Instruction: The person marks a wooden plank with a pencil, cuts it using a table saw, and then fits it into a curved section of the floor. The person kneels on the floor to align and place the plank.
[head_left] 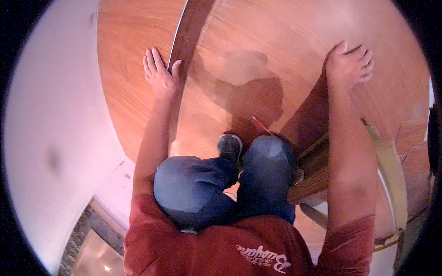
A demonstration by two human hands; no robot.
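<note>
My left hand (pixel 161 76) lies with its fingers stretched out on a wood-grain panel (pixel 126 83). Its thumb reaches across the pale edge of a long dark strip (pixel 191 32), which runs from the top of the view down past my wrist. Over the right part of the wood-grain surface (pixel 294 46), my right hand (pixel 350 64) is closed, fingers curled in. Its palm is hidden, so anything inside it cannot be made out. A red pencil-like stick (pixel 261 124) rests on the wood just beyond my knee, apart from both hands.
My bent knees (pixel 269 152) and one dark shoe (pixel 229 147) are close to the wood. Dark wooden bars (pixel 311 181) stand beside my right knee. A pale curved strip (pixel 389 170) lies past my right forearm. A white wall-like surface (pixel 55 106) fills the left.
</note>
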